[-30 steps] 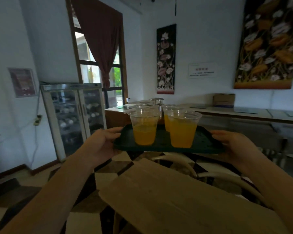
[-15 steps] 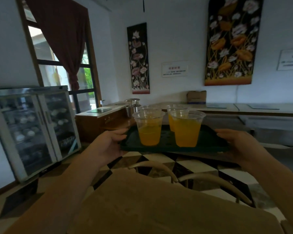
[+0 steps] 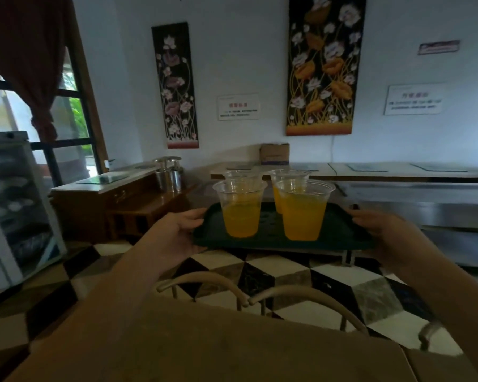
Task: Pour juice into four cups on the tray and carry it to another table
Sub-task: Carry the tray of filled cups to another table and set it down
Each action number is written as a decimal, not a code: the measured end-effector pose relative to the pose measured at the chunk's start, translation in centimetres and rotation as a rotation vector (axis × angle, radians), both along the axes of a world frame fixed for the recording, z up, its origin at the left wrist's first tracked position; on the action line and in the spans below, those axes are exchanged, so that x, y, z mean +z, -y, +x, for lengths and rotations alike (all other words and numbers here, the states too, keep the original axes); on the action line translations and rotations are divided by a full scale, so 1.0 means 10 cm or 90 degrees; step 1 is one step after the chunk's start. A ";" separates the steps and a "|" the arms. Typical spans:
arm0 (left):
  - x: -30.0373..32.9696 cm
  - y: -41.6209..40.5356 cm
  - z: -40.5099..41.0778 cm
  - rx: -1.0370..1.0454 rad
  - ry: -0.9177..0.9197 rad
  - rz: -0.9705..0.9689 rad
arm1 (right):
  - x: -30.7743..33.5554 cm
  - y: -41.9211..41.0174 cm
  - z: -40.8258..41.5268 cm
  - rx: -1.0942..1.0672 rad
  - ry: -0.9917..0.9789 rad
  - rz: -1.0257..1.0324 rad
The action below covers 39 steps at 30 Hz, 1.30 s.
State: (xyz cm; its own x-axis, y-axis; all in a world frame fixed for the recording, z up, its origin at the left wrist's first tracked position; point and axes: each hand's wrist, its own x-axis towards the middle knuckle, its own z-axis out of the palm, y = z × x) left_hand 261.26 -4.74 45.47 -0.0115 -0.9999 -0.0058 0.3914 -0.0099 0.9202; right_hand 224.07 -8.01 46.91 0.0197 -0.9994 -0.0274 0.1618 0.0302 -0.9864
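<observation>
A dark green tray (image 3: 340, 230) floats level in front of me, held at chest height. My left hand (image 3: 174, 232) grips its left edge and my right hand (image 3: 381, 230) grips its right edge. On it stand several clear plastic cups with orange juice: a front left cup (image 3: 241, 213), a front right cup (image 3: 302, 216), and two rear cups (image 3: 243, 176) (image 3: 287, 175) partly hidden behind them.
A brown wooden table (image 3: 232, 348) lies just below me, with two curved chair backs (image 3: 301, 296) beyond it. A wooden counter (image 3: 116, 199) with metal canisters (image 3: 169, 175) stands left, a glass-door fridge (image 3: 9, 205) far left, a long steel counter (image 3: 425, 188) along the back wall.
The view has swung to the right: the fridge and window have slid toward the left edge and the flower paintings toward the middle. Both hands keep the same hold on the tray.
</observation>
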 end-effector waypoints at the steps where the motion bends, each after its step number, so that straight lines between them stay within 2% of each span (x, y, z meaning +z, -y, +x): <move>1: -0.04 0.09 -0.01 -0.017 -0.001 0.000 | -0.01 0.03 0.00 -0.008 -0.001 0.001; 11: -0.27 1.10 0.28 -0.102 -0.017 0.016 | -0.17 0.59 0.29 -0.101 -0.028 -0.005; 25: -0.44 2.30 1.44 -0.136 0.034 0.028 | -0.60 1.49 1.42 -0.131 -0.108 0.041; 34: -1.26 2.66 1.71 -0.135 0.050 0.113 | -1.10 1.65 1.68 -0.121 -0.152 0.073; 39: -1.80 2.63 1.72 -0.146 0.046 0.113 | -1.44 1.70 1.75 -0.137 -0.179 0.108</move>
